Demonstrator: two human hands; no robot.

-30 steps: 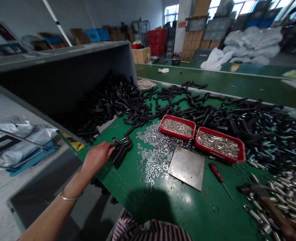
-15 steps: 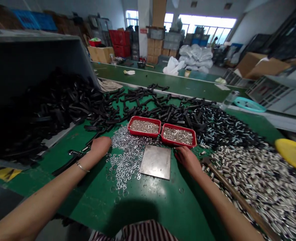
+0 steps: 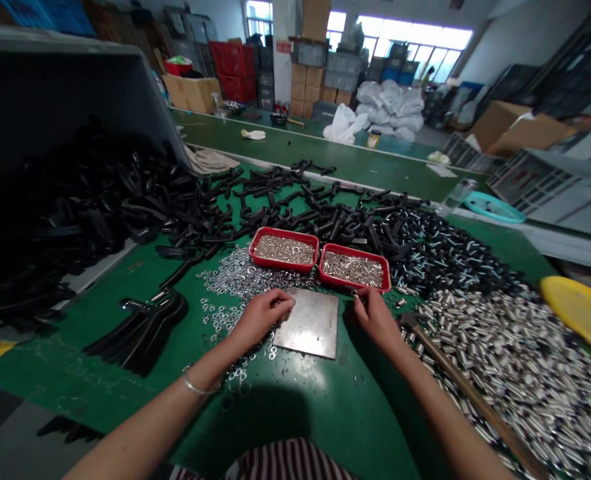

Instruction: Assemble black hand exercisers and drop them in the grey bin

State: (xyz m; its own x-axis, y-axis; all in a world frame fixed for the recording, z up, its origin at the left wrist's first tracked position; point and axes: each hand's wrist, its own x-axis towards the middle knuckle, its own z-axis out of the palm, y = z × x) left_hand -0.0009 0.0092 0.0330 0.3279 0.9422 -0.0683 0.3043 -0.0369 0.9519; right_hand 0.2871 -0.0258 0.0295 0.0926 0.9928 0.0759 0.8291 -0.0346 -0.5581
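Note:
My left hand (image 3: 265,312) is over the left edge of the square metal plate (image 3: 308,323), its fingers pinched; what they hold, if anything, is too small to tell. My right hand (image 3: 373,313) is right of the plate, below the right red tray (image 3: 386,272), thumb and finger pinched at a small shiny piece I cannot make out. The left red tray (image 3: 253,248) holds tiny metal parts. Metal rings (image 3: 225,273) lie around the plate's left side. Several black handles (image 3: 143,330) are stacked at the left.
A hammer (image 3: 455,370) lies beside a heap of metal cylinders (image 3: 515,353) at the right. Black parts (image 3: 335,220) spread behind the trays. A grey bin (image 3: 148,100) with black handles stands left. A yellow lid (image 3: 575,310) is far right.
My left hand has moved right, from beside the stacked handles to the plate, and its fingers now show pinched. My right hand remains near the right tray. The view has shifted slightly.

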